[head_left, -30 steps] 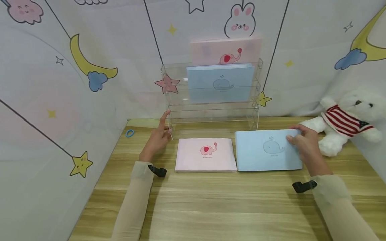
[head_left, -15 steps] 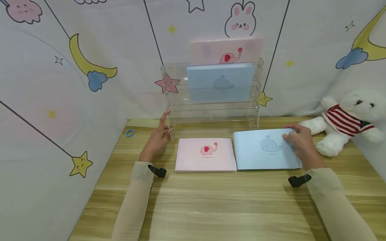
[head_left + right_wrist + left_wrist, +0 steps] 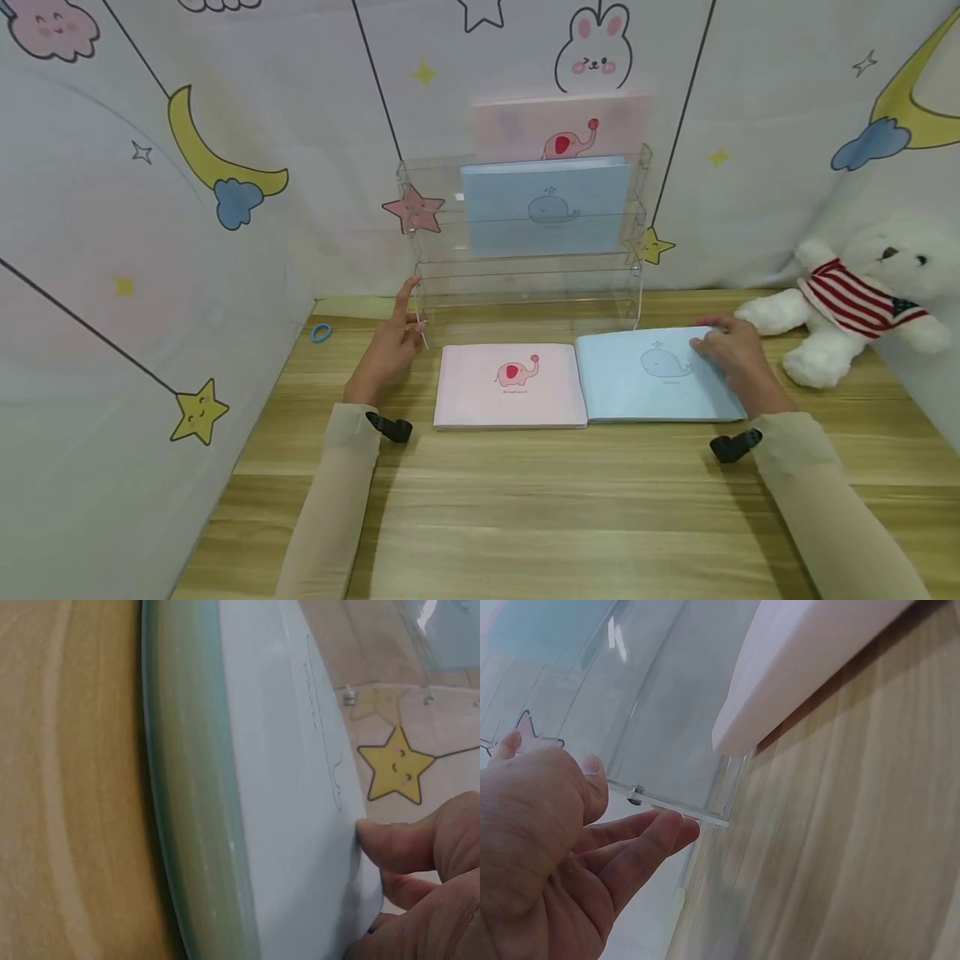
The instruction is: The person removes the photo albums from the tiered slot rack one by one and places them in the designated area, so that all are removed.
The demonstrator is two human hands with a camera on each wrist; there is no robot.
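Observation:
My right hand [image 3: 735,358] pinches the top right of a pale blue book [image 3: 637,400] with a whale drawing, thumb on the cover. It lies beside a pale pink book [image 3: 465,383] with an elephant drawing, their edges meeting. My left hand [image 3: 390,350] holds the left side panel of a clear acrylic book rack [image 3: 525,287]. In the left wrist view, the thumb is near the panel's front edge and the fingertips touch its outer face. Another blue whale book [image 3: 495,200] stands in the rack, with a pink elephant book [image 3: 510,129] behind it, partly hidden.
A white teddy bear [image 3: 825,350] in a striped shirt sits at the right, close to my right hand. On the wooden table [image 3: 555,517], a small blue ring [image 3: 321,333] lies at the left. A printed cloth [image 3: 330,125] hangs behind the rack.
My right hand has moved a little left with the blue book, closing the gap to the pink book. The left hand stays on the rack's side.

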